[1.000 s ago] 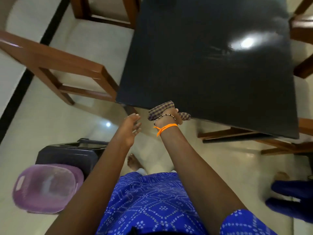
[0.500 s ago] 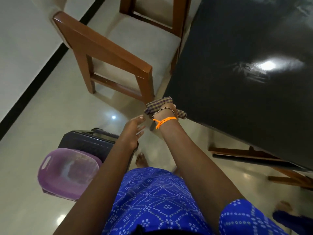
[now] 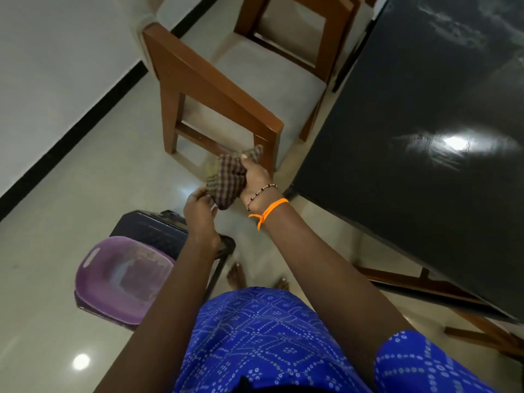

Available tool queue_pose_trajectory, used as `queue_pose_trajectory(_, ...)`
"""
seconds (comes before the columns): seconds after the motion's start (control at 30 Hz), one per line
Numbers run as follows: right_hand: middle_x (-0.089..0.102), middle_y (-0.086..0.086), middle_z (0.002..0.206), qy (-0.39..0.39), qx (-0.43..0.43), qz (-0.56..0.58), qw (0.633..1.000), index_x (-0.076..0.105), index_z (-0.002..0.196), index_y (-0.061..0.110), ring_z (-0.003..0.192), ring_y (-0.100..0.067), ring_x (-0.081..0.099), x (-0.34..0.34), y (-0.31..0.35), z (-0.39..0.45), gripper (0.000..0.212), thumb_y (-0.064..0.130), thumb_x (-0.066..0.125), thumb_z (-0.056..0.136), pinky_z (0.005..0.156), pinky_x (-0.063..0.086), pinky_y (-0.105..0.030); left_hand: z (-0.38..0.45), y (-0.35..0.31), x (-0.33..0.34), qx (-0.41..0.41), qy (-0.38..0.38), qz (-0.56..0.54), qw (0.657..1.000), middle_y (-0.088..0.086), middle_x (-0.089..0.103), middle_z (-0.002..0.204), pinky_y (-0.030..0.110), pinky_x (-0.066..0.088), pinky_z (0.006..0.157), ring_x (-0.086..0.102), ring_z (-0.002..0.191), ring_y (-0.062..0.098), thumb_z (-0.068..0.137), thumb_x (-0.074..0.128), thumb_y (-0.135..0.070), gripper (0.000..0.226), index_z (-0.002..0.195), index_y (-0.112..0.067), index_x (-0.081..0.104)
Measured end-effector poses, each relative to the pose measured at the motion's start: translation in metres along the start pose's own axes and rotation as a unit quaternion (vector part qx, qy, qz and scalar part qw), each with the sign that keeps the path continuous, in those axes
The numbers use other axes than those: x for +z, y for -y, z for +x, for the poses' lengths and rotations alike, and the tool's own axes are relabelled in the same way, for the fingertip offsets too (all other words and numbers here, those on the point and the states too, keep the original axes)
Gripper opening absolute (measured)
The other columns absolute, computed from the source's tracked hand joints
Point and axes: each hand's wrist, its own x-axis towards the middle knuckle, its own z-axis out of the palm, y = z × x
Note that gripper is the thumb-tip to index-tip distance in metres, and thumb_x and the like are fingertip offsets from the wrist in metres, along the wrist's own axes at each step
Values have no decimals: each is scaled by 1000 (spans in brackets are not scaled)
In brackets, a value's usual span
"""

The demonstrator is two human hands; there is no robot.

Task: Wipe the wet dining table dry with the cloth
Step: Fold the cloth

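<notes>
While the right hand (image 3: 256, 178) grips the bunched checked cloth (image 3: 226, 180) in closed fingers, off the dark tabletop (image 3: 425, 109) and just left of its near corner, the left hand (image 3: 198, 207) pinches the cloth's lower end between its own fingers, so both hands hold it in the air above the pale floor (image 3: 85, 180). A wooden chair (image 3: 209, 89) stands beyond the cloth beside the tabletop's left edge, and near the left forearm a purple plastic basket (image 3: 122, 279) rests against a dark case (image 3: 150, 231) on the floor, with bright glare streaking the tabletop's glossy surface.
</notes>
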Motion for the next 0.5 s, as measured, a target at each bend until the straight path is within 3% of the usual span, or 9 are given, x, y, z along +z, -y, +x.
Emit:
queue_pose_trajectory(0.07, 48, -21, 139, 64, -15, -92, 994, 56, 119, 1, 124, -33, 50, 10, -3, -3, 32, 23, 47, 97, 108, 38, -44, 0, -7, -9, 21, -27, -38, 999, 2, 62, 101, 26, 46, 86, 57, 95, 15, 90, 35, -2, 34, 112, -9, 59)
queue_pose_trajectory(0.2, 51, -17, 138, 123, -51, -287, 948, 51, 130, 4, 125, -32, 49, 12, -3, -2, 47, 34, 52, 94, 109, 36, -48, -3, -19, -23, 52, -69, -53, 995, -3, 62, 95, 23, 44, 82, 56, 95, 14, 90, 42, -10, 24, 83, -20, 62)
queue_pose_trajectory(0.3, 56, -15, 132, 161, -71, -347, 921, 53, 127, 10, 120, -30, 53, 9, 0, 2, 38, 31, 48, 96, 106, 40, -44, -8, -26, -23, 114, -79, 18, 990, 0, 61, 108, 28, 41, 88, 54, 101, 14, 92, 43, -13, 22, 92, -19, 64)
queue_pose_trajectory(0.37, 58, -13, 128, 186, -78, -365, 909, 50, 128, 12, 112, -27, 58, 8, 4, 5, 36, 29, 46, 97, 95, 48, -36, -11, -32, -18, 155, -64, 62, 984, 0, 61, 109, 28, 40, 87, 53, 101, 14, 93, 44, -17, 20, 100, -18, 63)
queue_pose_trajectory(0.4, 60, -12, 123, 196, -77, -369, 905, 51, 127, 12, 101, -23, 62, 7, 6, 8, 34, 28, 46, 98, 82, 53, -29, -12, -36, -14, 163, -36, 80, 983, 2, 62, 106, 28, 41, 86, 54, 99, 14, 94, 46, -20, 18, 100, -16, 63)
queue_pose_trajectory(0.47, 62, -12, 113, 197, -75, -356, 911, 58, 111, 15, 79, -13, 63, 8, 13, 14, 22, 27, 45, 98, 60, 53, -23, -13, -44, -2, 150, 40, 120, 980, 6, 63, 101, 28, 46, 81, 58, 93, 16, 92, 51, -23, 17, 98, -12, 62)
queue_pose_trajectory(0.5, 63, -13, 112, 192, -69, -339, 918, 60, 101, 17, 75, -12, 63, 10, 19, 17, 18, 28, 46, 98, 58, 52, -23, -13, -49, 6, 143, 61, 150, 976, 6, 63, 100, 25, 48, 76, 59, 90, 15, 90, 54, -24, 18, 100, -12, 62)
